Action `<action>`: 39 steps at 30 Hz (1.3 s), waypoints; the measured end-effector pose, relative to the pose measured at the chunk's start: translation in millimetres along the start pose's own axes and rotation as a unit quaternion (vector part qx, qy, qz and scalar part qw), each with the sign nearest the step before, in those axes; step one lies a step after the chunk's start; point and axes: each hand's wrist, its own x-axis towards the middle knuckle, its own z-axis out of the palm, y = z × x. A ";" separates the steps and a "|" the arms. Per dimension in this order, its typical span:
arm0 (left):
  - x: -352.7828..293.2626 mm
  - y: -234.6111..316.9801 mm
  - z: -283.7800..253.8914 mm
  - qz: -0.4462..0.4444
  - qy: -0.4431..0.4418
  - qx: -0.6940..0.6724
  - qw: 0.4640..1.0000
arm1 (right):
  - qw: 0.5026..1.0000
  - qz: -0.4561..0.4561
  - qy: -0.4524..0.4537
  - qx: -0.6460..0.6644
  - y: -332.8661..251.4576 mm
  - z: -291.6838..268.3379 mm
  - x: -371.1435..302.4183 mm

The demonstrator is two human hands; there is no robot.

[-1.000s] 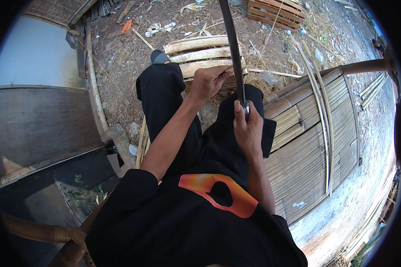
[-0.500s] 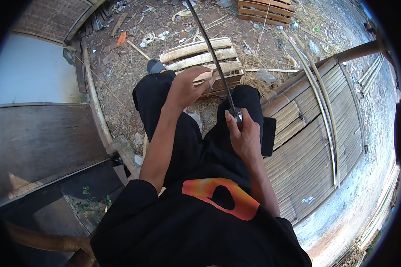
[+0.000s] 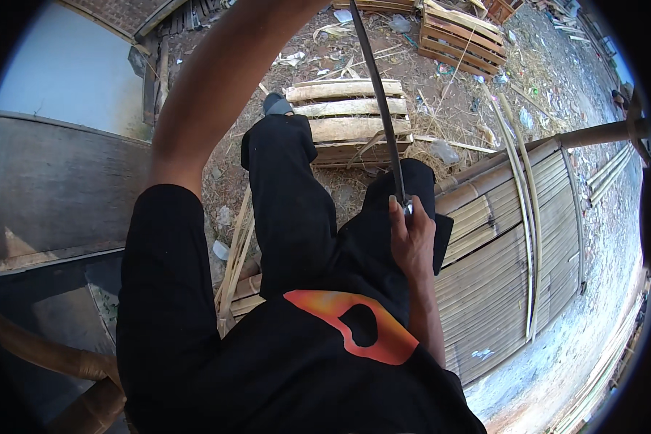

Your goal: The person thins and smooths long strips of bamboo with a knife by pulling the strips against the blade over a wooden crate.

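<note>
My right hand [image 3: 414,242], above my right thigh, is closed round the handle of a long dark-bladed machete [image 3: 383,101]. Its narrow blade points away from me, slanting slightly left, and reaches the upper edge of the picture. Bright metal shows where blade and handle meet. My left forearm [image 3: 228,72] stretches far forward and passes out at the top, so the left hand is hidden beyond the edge. Past my knees sits a slatted wooden crate [image 3: 349,129], with the blade crossing over its right part in the picture. A bent strip [image 3: 367,148] lies against the crate's near side.
At my right is a bamboo-slat platform [image 3: 499,267] with long thin strips [image 3: 522,210] on it. Another slatted crate [image 3: 461,40] stands farther off on littered ground. Split bamboo pieces [image 3: 236,253] lie by my left leg. A pale wall and dark panel [image 3: 65,188] bound the left.
My left hand has moved from beside the blade, forward and up, out of the picture. My right hand still holds the machete. The view has shifted, showing more crates ahead.
</note>
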 end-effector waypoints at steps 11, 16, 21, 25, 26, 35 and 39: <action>-43.7 1.6 69.0 -0.032 -0.156 -0.041 0.986 | 0.999 0.019 0.008 -0.028 1.2 -5.6 12.7; -36.9 12.9 43.1 -0.050 -0.169 -0.053 0.983 | 1.000 0.021 0.003 -0.004 -0.1 -2.3 5.9; -84.9 15.1 108.8 -0.104 -0.306 -0.119 0.939 | 0.999 0.024 0.009 -0.030 1.1 4.5 15.8; -81.5 14.1 101.7 -0.077 -0.249 -0.125 0.957 | 0.999 0.025 0.014 -0.031 8.4 4.9 17.4; -85.4 11.5 103.4 -0.074 -0.231 -0.111 0.964 | 0.999 0.022 0.012 -0.032 8.0 5.7 18.1; -29.6 13.6 39.2 -0.049 0.006 -0.083 0.995 | 0.999 0.038 0.018 -0.032 12.3 0.8 19.6; -105.7 7.6 137.0 -0.085 -0.192 -0.177 0.962 | 0.999 0.033 0.013 -0.031 6.1 8.0 20.6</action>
